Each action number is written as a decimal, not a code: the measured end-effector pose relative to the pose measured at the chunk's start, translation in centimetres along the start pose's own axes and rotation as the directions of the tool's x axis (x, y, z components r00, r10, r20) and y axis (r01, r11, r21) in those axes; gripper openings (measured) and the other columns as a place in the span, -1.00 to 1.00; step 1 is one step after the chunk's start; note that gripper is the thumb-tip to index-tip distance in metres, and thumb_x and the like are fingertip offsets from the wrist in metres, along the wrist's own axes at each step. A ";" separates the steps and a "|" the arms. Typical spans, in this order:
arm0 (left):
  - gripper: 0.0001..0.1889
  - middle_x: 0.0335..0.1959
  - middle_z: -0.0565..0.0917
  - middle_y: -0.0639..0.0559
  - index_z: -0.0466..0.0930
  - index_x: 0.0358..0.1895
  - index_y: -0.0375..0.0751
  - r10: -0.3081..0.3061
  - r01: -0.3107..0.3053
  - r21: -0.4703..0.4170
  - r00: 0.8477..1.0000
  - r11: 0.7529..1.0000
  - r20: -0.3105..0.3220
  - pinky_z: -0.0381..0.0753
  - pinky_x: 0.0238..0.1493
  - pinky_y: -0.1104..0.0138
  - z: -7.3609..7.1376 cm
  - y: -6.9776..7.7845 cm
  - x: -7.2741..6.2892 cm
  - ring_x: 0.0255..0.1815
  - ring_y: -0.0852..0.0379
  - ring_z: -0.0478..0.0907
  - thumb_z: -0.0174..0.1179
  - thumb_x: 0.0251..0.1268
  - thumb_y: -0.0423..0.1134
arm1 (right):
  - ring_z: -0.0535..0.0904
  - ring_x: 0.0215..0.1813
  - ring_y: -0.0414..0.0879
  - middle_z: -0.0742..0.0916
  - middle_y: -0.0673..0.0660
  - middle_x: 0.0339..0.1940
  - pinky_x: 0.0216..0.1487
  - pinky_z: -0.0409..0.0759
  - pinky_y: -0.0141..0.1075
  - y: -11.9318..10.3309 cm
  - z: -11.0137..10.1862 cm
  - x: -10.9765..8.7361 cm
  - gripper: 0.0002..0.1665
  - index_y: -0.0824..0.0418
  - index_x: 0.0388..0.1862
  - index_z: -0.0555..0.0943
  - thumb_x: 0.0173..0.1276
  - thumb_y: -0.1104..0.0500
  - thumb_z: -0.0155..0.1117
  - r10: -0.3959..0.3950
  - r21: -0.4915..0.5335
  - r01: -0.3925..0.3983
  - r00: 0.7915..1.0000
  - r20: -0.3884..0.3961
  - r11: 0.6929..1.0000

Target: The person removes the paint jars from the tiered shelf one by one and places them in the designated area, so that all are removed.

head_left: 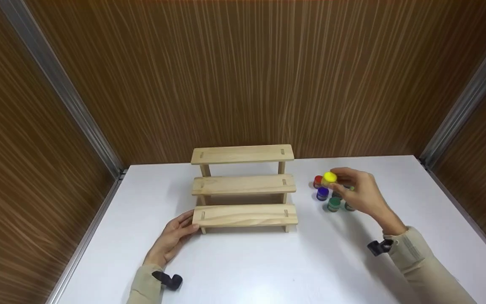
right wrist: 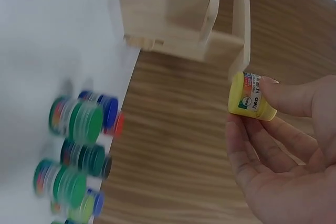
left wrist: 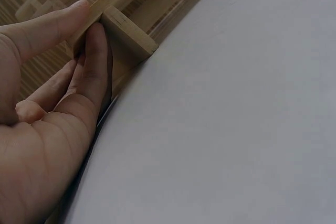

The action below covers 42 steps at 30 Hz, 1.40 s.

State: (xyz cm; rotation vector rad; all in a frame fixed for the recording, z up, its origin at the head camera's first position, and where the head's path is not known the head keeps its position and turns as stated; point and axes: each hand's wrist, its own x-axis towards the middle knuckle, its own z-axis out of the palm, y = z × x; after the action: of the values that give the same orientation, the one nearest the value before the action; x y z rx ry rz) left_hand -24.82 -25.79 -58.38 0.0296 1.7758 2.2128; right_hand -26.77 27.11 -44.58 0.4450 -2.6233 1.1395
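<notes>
A three-tier wooden display stand (head_left: 245,214) stands on the white table. At the left end of its lowest step, my left hand (head_left: 174,238) grips the board, thumb at the top edge and fingers underneath, as the left wrist view shows with the thumb (left wrist: 58,22). Up off the table, my right hand (head_left: 362,192) pinches a small yellow paint jar (right wrist: 245,96) between thumb and fingers. Its yellow lid (head_left: 330,176) faces up in the head view. Below that hand sit several more paint jars, among them a blue one (head_left: 322,194), a red one (head_left: 318,181) and a green one (head_left: 334,204).
Wood-patterned panels (head_left: 243,76) enclose the white table (head_left: 243,270) at the back and both sides, with metal rails (head_left: 63,88) at the corners. The jars stand close together right of the stand, partly hidden by the right hand in the head view.
</notes>
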 end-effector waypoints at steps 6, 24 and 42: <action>-0.17 0.67 0.18 -0.47 0.03 0.67 -0.50 0.015 -0.015 0.003 1.000 1.000 -0.004 0.58 0.38 0.41 -0.1 0.2 -0.2 0.47 0.03 0.49 0.28 0.47 -0.45 | 0.76 0.12 0.34 0.78 0.43 0.17 0.02 0.57 -0.74 1.3 -2.1 -0.7 -0.55 0.41 0.29 0.65 0.47 0.32 0.44 0.031 -0.012 -0.032 0.999 -0.030 0.999; -0.17 0.67 0.15 -0.49 0.03 0.67 -0.52 0.028 -0.028 -0.020 0.999 0.999 -0.019 0.59 0.37 0.42 -0.2 0.9 -0.8 0.37 0.14 0.55 0.28 0.46 -0.48 | 0.70 0.19 0.40 0.73 0.51 0.21 -0.03 0.57 -0.73 8.5 -4.8 -2.8 -0.52 0.45 0.33 0.61 0.48 0.34 0.38 0.226 -0.094 -0.230 0.973 -0.049 0.969; -0.18 0.65 0.21 -0.47 0.05 0.66 -0.51 0.028 -0.028 -0.041 0.999 0.999 -0.020 0.61 0.36 0.39 -0.2 0.6 -0.6 0.35 0.14 0.56 0.27 0.45 -0.50 | 0.66 0.21 0.44 0.66 0.58 0.24 0.19 0.77 0.08 10.9 -3.7 -3.4 -0.51 0.54 0.32 0.56 0.46 0.40 0.35 0.348 -0.142 -0.329 0.927 0.141 0.934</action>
State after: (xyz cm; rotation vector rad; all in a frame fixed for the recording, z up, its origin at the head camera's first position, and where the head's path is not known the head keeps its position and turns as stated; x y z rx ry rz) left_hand -24.42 -26.28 -57.76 0.0245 1.7494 2.2763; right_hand -27.27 37.53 -50.48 0.0602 -2.9767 1.0741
